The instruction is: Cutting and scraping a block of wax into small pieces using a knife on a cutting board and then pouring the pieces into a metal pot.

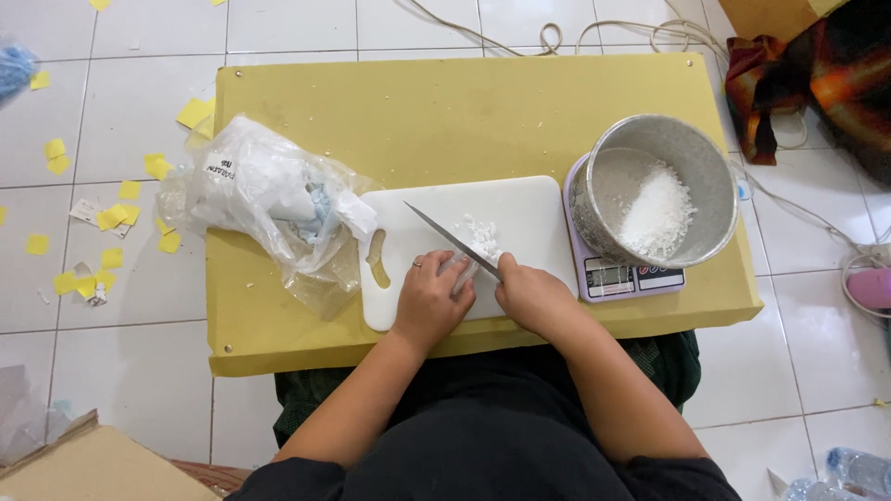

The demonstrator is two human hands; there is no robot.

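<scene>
Head view: right hand (534, 295) grips the knife (452, 239) over the cutting board (520, 209); left hand (430, 299) curls on a white piece (461, 270); better keep fingertips tucked behind the blade.

Both forearms reaching forward, left hand (430, 299) palm down with fingers curled, right hand (534, 295) fisted
</scene>
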